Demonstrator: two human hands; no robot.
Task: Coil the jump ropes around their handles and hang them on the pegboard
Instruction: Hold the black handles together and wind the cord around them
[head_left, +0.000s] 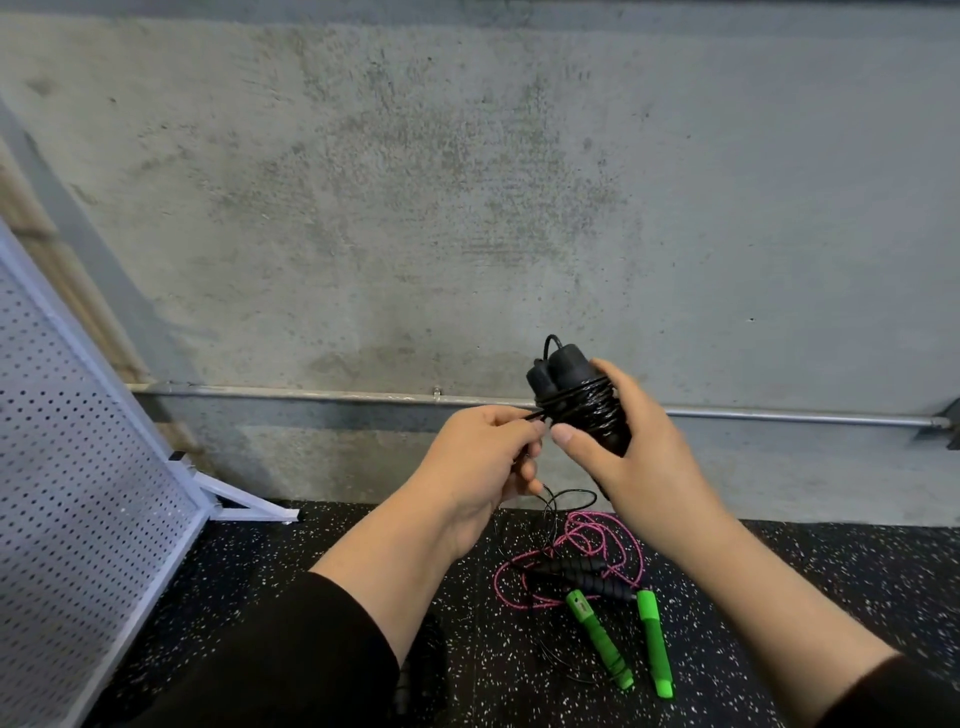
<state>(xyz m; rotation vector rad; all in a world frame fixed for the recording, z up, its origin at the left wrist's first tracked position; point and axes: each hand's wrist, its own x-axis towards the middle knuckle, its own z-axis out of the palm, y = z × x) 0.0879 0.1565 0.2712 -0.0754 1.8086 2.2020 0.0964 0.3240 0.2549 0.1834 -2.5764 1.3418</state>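
head view: right hand (631, 457) grasps two matte black foam handles (569, 384) held upright together, thin glossy black cord (587, 410) wound round them in tight turns. left hand (483, 462) pinches the cord's free run just beside the coil. below, on speckled rubber floor (779, 597), lie a braided pink rope (597, 540) with ribbed black grips and two smooth green handles (623, 644). white perforated pegboard (78, 441) leans at the left edge, well apart.

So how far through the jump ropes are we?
Done: nothing shows hung on the pegboard. In hand: the right hand grips the black handles, mostly wrapped; the left hand pinches the black cord trailing down. Left: the pink rope and green handles lie loose on the floor.
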